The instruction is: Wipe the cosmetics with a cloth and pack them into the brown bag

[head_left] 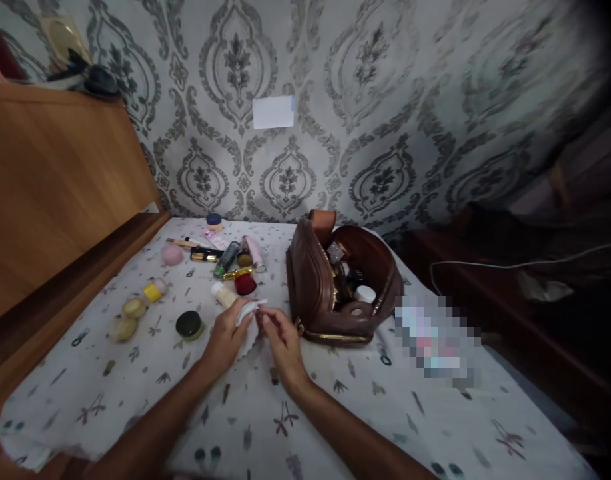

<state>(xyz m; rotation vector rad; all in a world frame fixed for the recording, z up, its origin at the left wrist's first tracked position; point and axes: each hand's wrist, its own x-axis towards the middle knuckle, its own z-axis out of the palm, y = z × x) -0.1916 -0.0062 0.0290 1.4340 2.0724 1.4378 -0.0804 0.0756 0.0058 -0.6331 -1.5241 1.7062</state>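
My left hand [226,337] is closed around a thin white piece with a scalloped edge [250,339], perhaps cloth or a wipe. Beside it, the fingers of my right hand [285,343] are pinched together at the white piece's edge; whatever lies between those fingertips is hidden. A cream bottle with a white cap [224,295] lies just beyond my left hand. To the right stands an unzipped brown bag [310,283] holding a white-lidded jar [365,295] and other small items. A dark green round jar [189,325] is left of my hands.
On the patterned tablecloth [245,433] lie a red-and-gold item [245,283], a green bottle [227,259], a pink tube [254,253], a pink sponge [172,254] and several yellowish pieces [134,308]. A pixelated item [435,337] is at right; a wooden panel [60,173] borders the left.
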